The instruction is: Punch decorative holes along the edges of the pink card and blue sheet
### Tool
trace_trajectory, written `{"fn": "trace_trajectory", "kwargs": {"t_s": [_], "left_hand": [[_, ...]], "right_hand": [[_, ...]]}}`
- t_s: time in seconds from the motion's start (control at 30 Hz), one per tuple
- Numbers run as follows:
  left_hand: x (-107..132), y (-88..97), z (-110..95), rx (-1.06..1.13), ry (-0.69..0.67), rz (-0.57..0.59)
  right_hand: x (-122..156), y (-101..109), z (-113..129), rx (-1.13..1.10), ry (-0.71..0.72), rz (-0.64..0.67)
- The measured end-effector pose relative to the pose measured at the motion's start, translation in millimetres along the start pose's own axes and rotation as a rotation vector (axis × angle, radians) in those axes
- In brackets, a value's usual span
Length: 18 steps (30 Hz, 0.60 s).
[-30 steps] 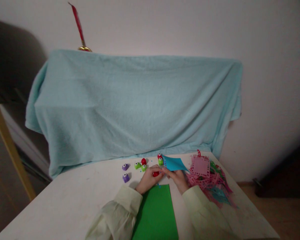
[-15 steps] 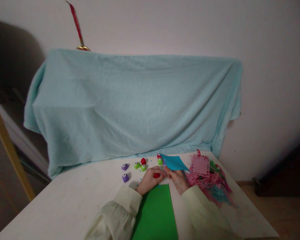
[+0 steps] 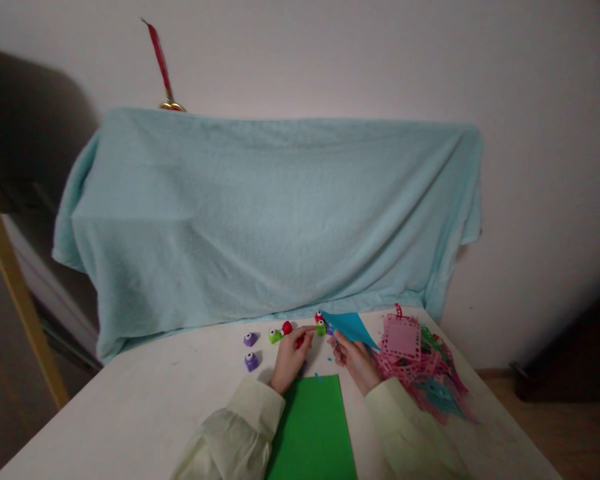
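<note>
My left hand (image 3: 291, 357) is closed around a small red craft punch (image 3: 299, 343), mostly hidden by the fingers. A sheet of blue paper (image 3: 353, 327) is pinched at its near edge by my right hand (image 3: 355, 360). Close behind the fingers stand a green punch (image 3: 321, 328) with a white eye-like top and a red one (image 3: 319, 315); the paper's left corner reaches them. Left of my left hand are another green punch (image 3: 275, 336), a red one (image 3: 287, 327) and two purple punches (image 3: 251, 361). Tiny blue paper bits (image 3: 318, 378) lie near both hands.
A green sheet (image 3: 313, 427) lies between my forearms on the white table (image 3: 155, 413). To the right is a heap of pink, green and blue punched paper (image 3: 420, 367). A light blue blanket (image 3: 280, 220) hangs behind the table against the wall.
My left hand has moved left, away from my right hand, taking the red punch with it. It now covers a green punch. The blue paper stays in my right hand.
</note>
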<state>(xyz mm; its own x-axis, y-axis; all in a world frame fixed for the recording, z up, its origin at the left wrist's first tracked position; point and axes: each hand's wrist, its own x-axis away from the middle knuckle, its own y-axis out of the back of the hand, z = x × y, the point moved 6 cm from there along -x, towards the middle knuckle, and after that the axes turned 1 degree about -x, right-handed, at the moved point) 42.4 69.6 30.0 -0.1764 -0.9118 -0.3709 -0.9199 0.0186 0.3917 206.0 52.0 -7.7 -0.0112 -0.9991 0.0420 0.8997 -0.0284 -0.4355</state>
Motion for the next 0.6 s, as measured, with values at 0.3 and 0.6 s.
{"fn": "trace_trajectory", "kwargs": {"t_s": [0.3, 0.6], "left_hand": [[-1.9, 6.0, 6.6, 0.019, 0.038, -0.046], [-4.4, 6.0, 21.2, -0.069, 0.068, -0.11]], "right_hand": [[-7.7, 5.6, -10.7, -0.198, -0.15, -0.013], [-11.2, 12.5, -12.3, -0.231, -0.057, -0.135]]}}
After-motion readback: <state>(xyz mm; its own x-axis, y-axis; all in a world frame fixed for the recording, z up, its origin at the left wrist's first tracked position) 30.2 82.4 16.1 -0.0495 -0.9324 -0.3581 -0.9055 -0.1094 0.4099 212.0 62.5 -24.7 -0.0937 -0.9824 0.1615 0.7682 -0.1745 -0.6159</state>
